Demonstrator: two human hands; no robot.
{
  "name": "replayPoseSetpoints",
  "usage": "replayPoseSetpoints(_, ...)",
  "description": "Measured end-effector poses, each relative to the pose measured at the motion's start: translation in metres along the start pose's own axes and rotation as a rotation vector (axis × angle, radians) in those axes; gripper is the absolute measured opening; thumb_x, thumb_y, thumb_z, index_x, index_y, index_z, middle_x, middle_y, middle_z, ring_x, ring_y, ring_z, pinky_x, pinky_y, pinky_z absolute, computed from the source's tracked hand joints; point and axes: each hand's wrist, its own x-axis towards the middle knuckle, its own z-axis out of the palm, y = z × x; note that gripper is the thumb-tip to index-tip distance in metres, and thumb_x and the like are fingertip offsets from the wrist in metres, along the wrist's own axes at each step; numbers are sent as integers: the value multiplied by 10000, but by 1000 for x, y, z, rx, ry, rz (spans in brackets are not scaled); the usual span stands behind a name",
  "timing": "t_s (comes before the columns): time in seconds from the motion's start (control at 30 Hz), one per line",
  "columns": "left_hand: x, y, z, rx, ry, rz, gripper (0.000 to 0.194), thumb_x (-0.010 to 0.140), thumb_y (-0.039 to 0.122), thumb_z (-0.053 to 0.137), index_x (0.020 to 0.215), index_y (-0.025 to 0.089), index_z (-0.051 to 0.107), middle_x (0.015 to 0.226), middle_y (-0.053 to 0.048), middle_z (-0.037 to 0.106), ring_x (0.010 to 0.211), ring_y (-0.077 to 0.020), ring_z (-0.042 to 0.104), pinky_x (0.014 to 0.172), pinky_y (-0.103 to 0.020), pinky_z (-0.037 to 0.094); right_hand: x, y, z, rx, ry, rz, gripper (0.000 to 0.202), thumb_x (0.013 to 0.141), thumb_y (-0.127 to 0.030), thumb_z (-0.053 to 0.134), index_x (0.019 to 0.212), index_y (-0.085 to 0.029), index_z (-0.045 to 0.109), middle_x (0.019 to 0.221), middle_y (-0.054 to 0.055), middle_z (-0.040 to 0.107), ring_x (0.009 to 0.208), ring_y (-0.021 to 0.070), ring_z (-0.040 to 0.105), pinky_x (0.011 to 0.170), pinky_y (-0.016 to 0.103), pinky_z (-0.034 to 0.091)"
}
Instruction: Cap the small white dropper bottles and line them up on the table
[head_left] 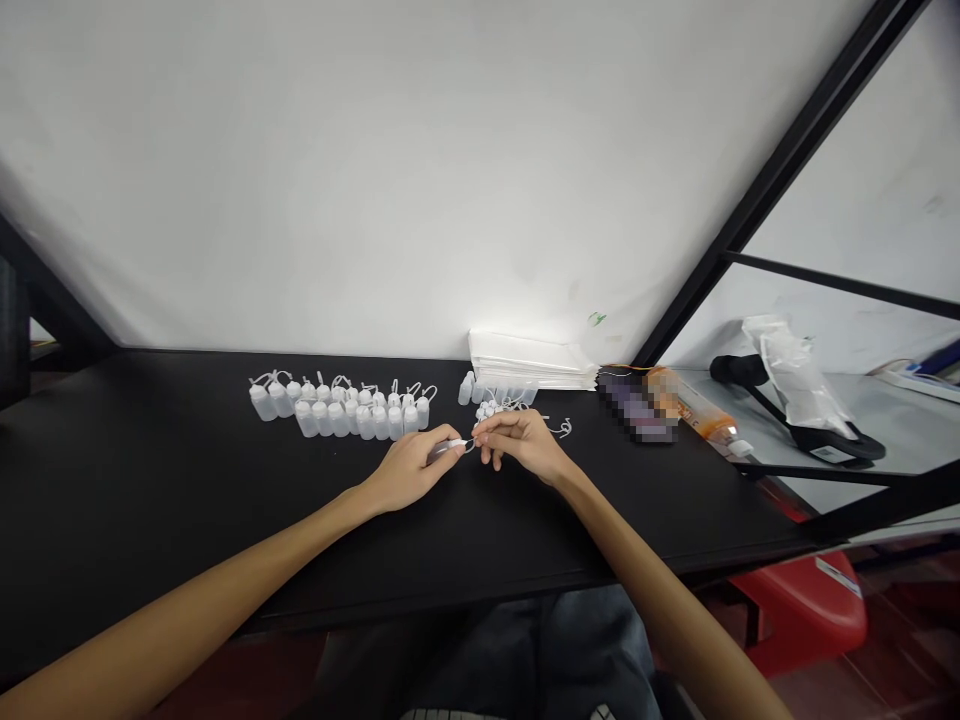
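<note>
My left hand (409, 468) is closed around a small translucent squeeze bottle (442, 450), which lies tilted with its white top toward the right. At that top, the fingertips of my right hand (521, 440) pinch a thin white strap (470, 446). Beyond my left hand, several capped squeeze bottles (341, 418) with looped straps stand in rows. Just past my right hand is a small pile of white caps with straps (491, 408), partly hidden by the fingers. Several bottles without visible straps (466, 388) stand behind that pile.
A stack of white paper sheets or bags (525, 358) lies against the wall on the black table (187, 480). To the right are a blurred dark object (637, 408) and an orange-labelled drink bottle (701, 415). A black metal frame (750, 220) rises there; a red stool (806, 605) stands below.
</note>
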Motion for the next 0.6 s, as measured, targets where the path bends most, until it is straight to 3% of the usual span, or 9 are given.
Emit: replayPoseSetpoints(0.6, 1, 0, 0, 77, -29, -5, 314, 954, 427, 393, 883, 192, 589, 562, 49, 456, 510, -118, 421, 536, -238, 283, -1, 3, -1, -108, -35, -37, 244, 748, -356, 742, 817, -123, 723, 606, 31, 647, 540, 133, 614, 465, 240, 496)
